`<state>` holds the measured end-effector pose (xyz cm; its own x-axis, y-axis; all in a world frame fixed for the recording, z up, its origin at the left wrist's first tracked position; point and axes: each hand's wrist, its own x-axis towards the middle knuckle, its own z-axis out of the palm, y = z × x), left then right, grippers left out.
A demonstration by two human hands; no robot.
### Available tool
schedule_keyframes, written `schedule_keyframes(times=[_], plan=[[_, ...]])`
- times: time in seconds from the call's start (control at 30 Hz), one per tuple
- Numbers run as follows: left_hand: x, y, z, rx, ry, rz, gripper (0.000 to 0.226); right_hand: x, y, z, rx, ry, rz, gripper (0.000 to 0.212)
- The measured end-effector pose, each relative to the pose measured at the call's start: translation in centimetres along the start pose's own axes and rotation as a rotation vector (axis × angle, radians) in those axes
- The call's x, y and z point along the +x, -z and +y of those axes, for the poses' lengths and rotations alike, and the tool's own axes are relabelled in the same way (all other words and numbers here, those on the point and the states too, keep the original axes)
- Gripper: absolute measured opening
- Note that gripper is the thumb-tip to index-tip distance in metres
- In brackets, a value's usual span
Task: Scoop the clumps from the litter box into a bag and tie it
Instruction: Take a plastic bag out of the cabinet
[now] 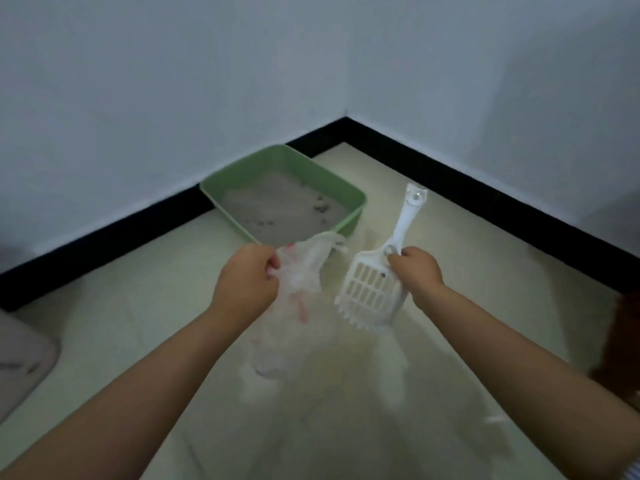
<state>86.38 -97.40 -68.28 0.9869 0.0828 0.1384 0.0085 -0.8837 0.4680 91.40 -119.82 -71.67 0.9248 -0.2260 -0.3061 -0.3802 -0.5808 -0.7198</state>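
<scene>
A green litter box (356, 197) sits on the floor in the corner of the room, filled with grey litter (273, 206) that has a few dark clumps (320, 206) near its right side. My left hand (247, 278) grips the top of a thin white plastic bag (294, 306) with red print, which hangs down in front of the box. My right hand (415, 271) holds a white slotted scoop (372, 292) by the base of its handle, with the toothed blade pointing toward me and the handle pointing away.
White walls with a black baseboard (485, 188) meet in a corner behind the box. The floor (346, 410) is pale tile. A grey flat object (20, 362) lies at the left edge and something dark brown (620, 341) shows at the right edge.
</scene>
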Motion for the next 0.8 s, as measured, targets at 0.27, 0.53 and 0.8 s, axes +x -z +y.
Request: schedule_keyframes(times=[0.27,0.53,0.8], plan=[[1.7,3.7,-8.3,0.137,-0.07,0.259,0.021,3.6,-9.3,-9.8,1.004,-0.244,-0.14,0.041],[3.7,2.5,-14.5,0.265,-0.112,0.184,0.028,7.0,-17.0,-10.2,1.01,-0.382,-0.185,0.044],[2.4,-2.1,-12.7,0.418,0.12,-0.336,0.032,3.2,-13.5,-7.4,0.607,-0.288,-0.27,0.017]])
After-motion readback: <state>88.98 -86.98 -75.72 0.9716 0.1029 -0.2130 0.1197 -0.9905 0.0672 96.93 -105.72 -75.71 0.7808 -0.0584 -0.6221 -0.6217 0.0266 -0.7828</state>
